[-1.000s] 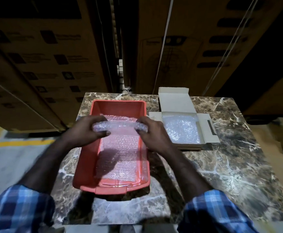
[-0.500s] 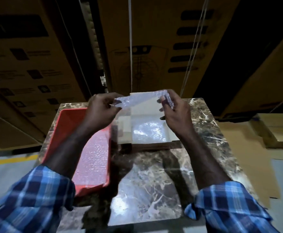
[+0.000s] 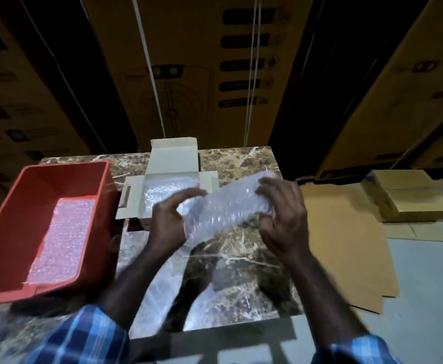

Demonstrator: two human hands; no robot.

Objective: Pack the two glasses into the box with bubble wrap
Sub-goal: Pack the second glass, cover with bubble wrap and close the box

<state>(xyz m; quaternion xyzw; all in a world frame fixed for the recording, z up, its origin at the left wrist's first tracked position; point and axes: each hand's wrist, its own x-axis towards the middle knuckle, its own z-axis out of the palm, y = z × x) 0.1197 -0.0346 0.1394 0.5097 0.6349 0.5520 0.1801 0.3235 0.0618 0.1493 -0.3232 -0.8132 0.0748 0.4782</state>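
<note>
Both hands grip the bubble-wrap bundle (image 3: 225, 208): left hand (image 3: 169, 222) at low end, right hand (image 3: 283, 216) at high end; long axis runs diagonal, open box (image 3: 133, 198) just behind-left, nearer left hand.

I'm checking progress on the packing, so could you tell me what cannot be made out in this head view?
- Whether a glass sits inside the bubble wrap bundle: wrap and motion blur hide it.
- Contents of the box: bubble wrap lining and the left hand cover it.
- Right hand fingertips: blurred.
- Red bin: near corner cut off by the frame's left edge.

Your left hand (image 3: 166, 223) and right hand (image 3: 284, 219) grip a bubble-wrapped bundle (image 3: 225, 208) above the surface (image 3: 241, 258), just beside the open box (image 3: 171, 164).
</note>
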